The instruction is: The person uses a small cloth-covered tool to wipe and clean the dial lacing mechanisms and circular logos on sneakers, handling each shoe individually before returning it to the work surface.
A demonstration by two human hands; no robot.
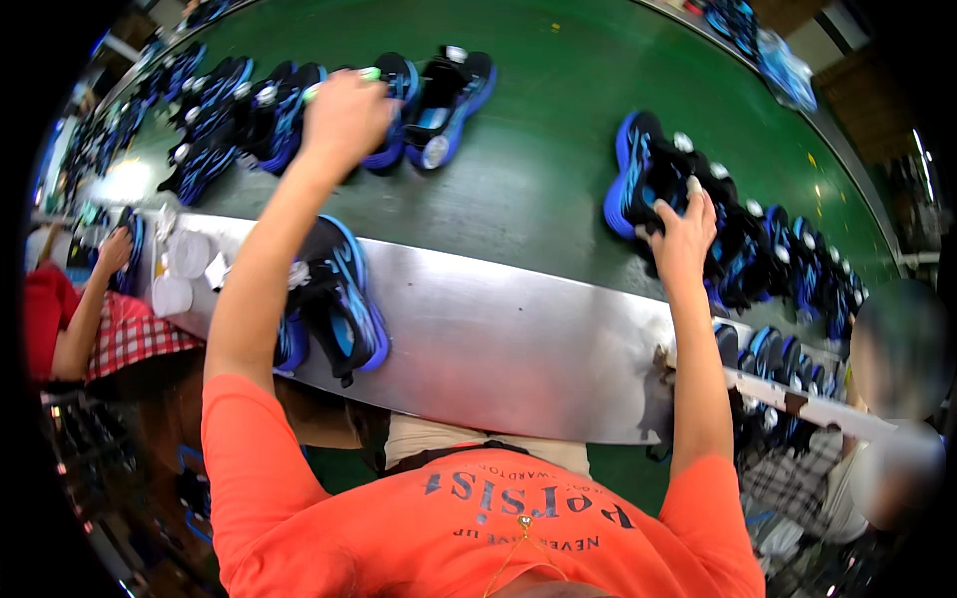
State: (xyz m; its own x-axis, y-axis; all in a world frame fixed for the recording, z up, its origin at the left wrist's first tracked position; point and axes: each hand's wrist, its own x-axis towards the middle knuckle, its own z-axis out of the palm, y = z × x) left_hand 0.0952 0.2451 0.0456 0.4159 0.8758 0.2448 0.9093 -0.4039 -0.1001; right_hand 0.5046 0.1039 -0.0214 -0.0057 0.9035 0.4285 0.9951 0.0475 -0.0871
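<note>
My left hand (349,118) is over the row of black-and-blue sneakers at the far left, with bright green on its fingertips. Its fingers are bent down among the shoes and partly hidden, so whether they grip one cannot be told. Just right of it, a sneaker (451,108) stands at the end of that row. Out to the right, my right hand (683,234) has its thumb and fingers on the opening of a black sneaker (638,174) with a blue-purple sole. Closer to me, a pair of sneakers (344,299) rests on the metal ledge, below my left forearm.
A green conveyor belt (543,130) runs across, with several sneakers (788,254) lined up along its right part. The bare metal ledge (498,344) borders its near side. White containers (187,254) stand at the left. Co-workers sit on both sides, one with a hand (117,249) on a shoe.
</note>
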